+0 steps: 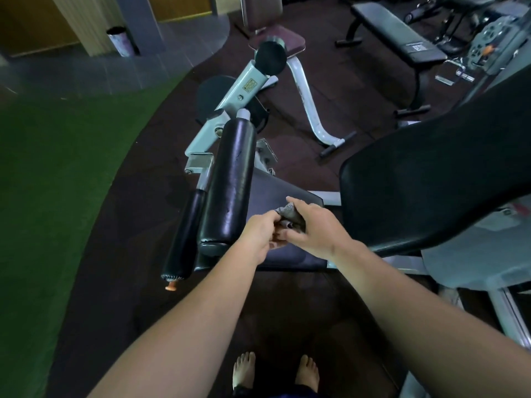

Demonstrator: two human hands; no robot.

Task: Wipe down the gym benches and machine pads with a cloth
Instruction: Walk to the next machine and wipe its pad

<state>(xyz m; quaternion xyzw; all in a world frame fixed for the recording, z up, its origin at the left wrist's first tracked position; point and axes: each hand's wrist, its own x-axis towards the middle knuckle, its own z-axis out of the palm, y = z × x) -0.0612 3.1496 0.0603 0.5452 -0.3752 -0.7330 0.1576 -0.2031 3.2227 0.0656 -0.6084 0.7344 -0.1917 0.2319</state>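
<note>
dim gym floor, both hands, left hand (260, 232) and right hand (314, 229), gripping bunched grey cloth (288, 215) over seat pad (275, 191)

Dark rubber matting (330, 90) covers most of the floor, and its curved edge meets green artificial turf (43, 182) on the left. Beyond the turf, toward the far left, lie grey floor tiles (94, 73). Behind them stand brown wooden wall panels (31, 21), a pale ribbed pillar (83, 21) and a grey column (138, 18). A cylindrical metal bin (119, 41) stands between pillar and column. The light is dim and bluish.
</note>
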